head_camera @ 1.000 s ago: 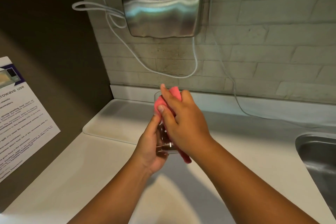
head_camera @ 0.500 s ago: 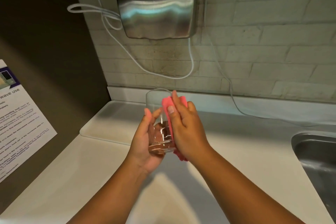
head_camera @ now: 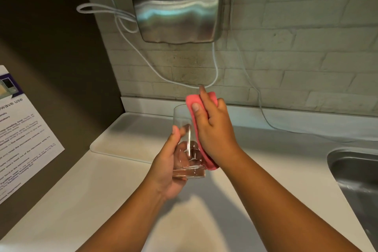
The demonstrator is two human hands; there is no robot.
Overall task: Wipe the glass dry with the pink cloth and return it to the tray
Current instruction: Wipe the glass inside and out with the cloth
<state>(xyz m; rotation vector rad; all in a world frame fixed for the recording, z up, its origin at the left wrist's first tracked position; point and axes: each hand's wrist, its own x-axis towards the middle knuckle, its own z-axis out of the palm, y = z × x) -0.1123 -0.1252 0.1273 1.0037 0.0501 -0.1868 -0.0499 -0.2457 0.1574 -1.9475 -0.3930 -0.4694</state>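
Note:
A clear drinking glass [head_camera: 182,120] is held upright above the white counter, its thick base low. My left hand [head_camera: 169,166] wraps around its lower half from the left, thumb up along the near wall. My right hand [head_camera: 214,129] presses the pink cloth [head_camera: 204,153] flat against the glass's right side, from above the rim down to the base. The white tray [head_camera: 122,139] lies on the counter behind and to the left of the glass, with nothing seen on it.
A steel hand dryer [head_camera: 180,9] hangs on the brick wall with white cables looping below it. A steel sink [head_camera: 356,174] is set in the counter at the right. A printed notice [head_camera: 22,139] is stuck on the dark left wall.
My right hand with the cloth slid from over the glass's mouth to its right outer side and then upward. The glass's rim has come into view.

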